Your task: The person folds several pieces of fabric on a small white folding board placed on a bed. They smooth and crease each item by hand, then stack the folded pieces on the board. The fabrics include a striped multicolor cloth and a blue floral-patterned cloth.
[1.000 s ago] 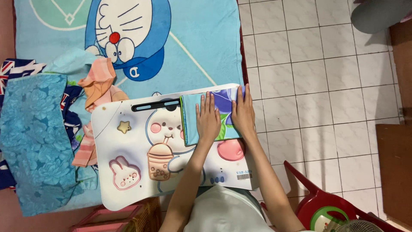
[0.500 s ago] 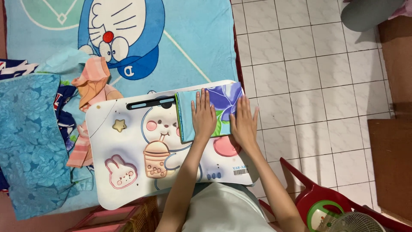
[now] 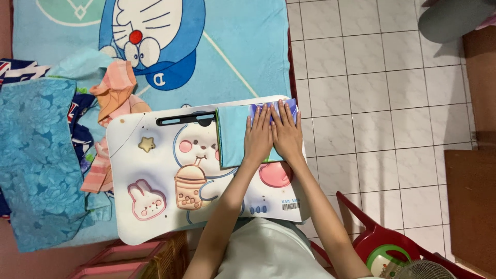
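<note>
A folded cloth (image 3: 232,135), light blue with a purple flower print, lies at the far right of a white lap table (image 3: 155,175) printed with a cartoon rabbit. My left hand (image 3: 258,137) and my right hand (image 3: 285,132) lie flat on the cloth side by side, nearly touching, fingers straight and pointing away from me. Both palms press down on it; neither hand grips anything.
A pile of loose clothes (image 3: 41,155), blue floral, peach and striped, lies left of the table on a light blue cartoon blanket (image 3: 237,51). White floor tiles (image 3: 372,93) are on the right. A red plastic chair (image 3: 382,243) and pink baskets (image 3: 134,258) are near me.
My right hand has slid left and up across the cloth until it lies next to my left hand. The left hand has shifted slightly right. The cloth stays in place.
</note>
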